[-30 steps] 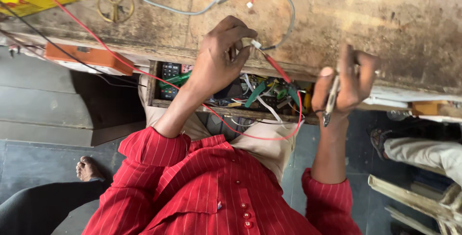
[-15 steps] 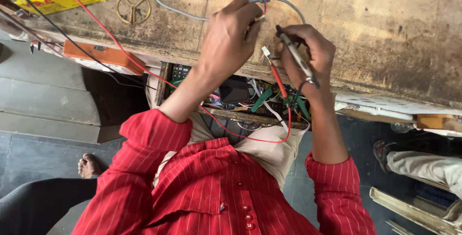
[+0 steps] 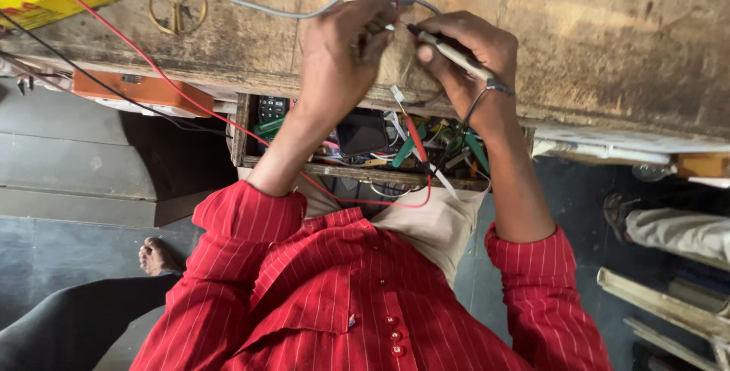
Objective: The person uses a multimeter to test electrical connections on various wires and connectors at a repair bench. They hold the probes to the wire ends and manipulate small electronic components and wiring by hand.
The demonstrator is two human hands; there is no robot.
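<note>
Over the worn bench (image 3: 608, 44), left hand (image 3: 342, 55) pinches grey cable (image 3: 304, 12) beside right hand's (image 3: 468, 55) probe (image 3: 452, 53).

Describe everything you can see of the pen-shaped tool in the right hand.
The tool is a slim, pale grey stick with a dark tip, probably plastic. It lies slanted across the fingers of the right hand, its dark end aimed at the left hand and the grey cable held there. A thin dark cord seems to run from its rear end past the wrist. It is held above the worn wooden bench.

soft even daylight, sharp focus, dim shadows under the bench.
</note>
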